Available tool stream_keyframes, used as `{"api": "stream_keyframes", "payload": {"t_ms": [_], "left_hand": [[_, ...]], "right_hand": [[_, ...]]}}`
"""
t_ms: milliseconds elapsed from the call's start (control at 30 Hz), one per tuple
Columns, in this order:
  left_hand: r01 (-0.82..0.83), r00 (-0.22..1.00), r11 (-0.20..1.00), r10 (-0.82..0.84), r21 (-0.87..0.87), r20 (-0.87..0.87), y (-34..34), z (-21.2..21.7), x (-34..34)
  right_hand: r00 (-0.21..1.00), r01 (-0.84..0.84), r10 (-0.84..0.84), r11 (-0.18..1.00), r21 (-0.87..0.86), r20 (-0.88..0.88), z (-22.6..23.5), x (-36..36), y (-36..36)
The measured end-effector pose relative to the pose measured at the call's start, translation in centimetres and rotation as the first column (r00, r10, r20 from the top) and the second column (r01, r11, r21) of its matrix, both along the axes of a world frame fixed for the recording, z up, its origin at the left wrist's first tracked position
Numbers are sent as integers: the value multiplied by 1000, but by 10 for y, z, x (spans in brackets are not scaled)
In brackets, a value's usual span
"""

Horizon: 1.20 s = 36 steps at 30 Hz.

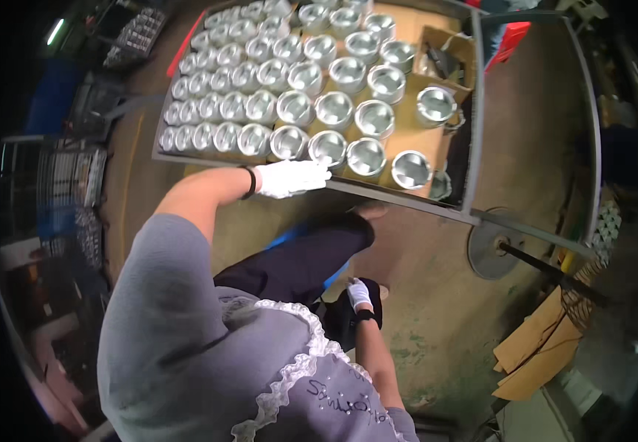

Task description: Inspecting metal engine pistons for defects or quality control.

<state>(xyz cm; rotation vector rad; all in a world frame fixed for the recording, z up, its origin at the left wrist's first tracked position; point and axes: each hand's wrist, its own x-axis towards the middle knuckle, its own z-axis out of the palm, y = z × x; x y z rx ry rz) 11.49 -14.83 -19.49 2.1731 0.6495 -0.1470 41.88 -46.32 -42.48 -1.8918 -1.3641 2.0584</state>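
Observation:
Rows of silver, cup-shaped metal pistons [334,110] stand on the brown sheet covering a metal-framed table [407,199]. My left hand [289,179], in a white glove, lies at the table's near edge with its fingers stretched out together. Its fingertips reach the front of a near-row piston [327,149]; whether they touch it I cannot tell. My right hand [360,293], also white-gloved, rests low on my dark-trousered leg, away from the table. Its fingers lie against the cloth and nothing shows in them.
An open cardboard box [448,59] with dark items stands at the table's far right. Right of the table are a metal frame [591,125] and a round grey disc [487,244] with a bar. Flattened cardboard [540,346] lies at lower right. Racks of metal parts [138,37] stand far left.

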Motion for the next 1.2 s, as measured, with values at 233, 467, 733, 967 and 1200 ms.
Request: {"api": "stream_keyframes", "payload": {"t_ms": [233, 467, 733, 967, 1200], "left_hand": [[32, 989, 989, -9, -146, 150, 25, -18, 13], [142, 985, 979, -154, 145, 75, 18, -33, -7], [263, 962, 944, -271, 199, 14, 27, -21, -2], [226, 973, 953, -229, 203, -8, 20, -24, -9], [220, 971, 920, -237, 325, 13, 20, -19, -9]], "right_hand": [[858, -488, 511, 778, 396, 54, -200, -69, -83], [793, -541, 610, 713, 446, -13, -242, -160, -134], [798, -556, 602, 726, 404, 16, -270, -182, -108], [784, -594, 615, 705, 388, 82, -306, -169, -71], [837, -546, 520, 761, 351, 173, -324, -178, -62]]}}
